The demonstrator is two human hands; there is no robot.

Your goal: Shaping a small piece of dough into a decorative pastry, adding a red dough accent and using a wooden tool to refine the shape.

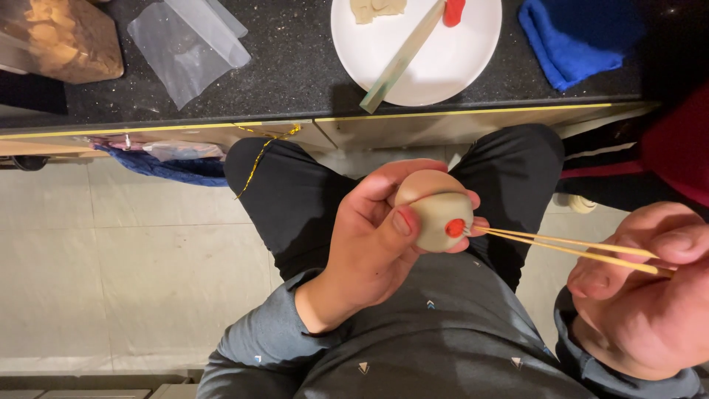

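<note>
Beige dough ball (pixel 437 214) with a red dot, right in my lap!
My left hand (pixel 373 236) cups it closed; my right hand (pixel 639 295) pinches two thin wooden sticks (pixel 569 247) touching the dot.

Left hand (pixel 373 236) is up in front of the lap, palm turned inward, fingers (pixel 399 174) curled round in a cupped grip and the thumb pressed flat across the front. Its wrist bends back toward the body, grey sleeve at the forearm. Right hand (pixel 639 284) sits low at the right, thumb and forefinger pinched tight together, knuckles toward us, the other fingers folded in.
</note>
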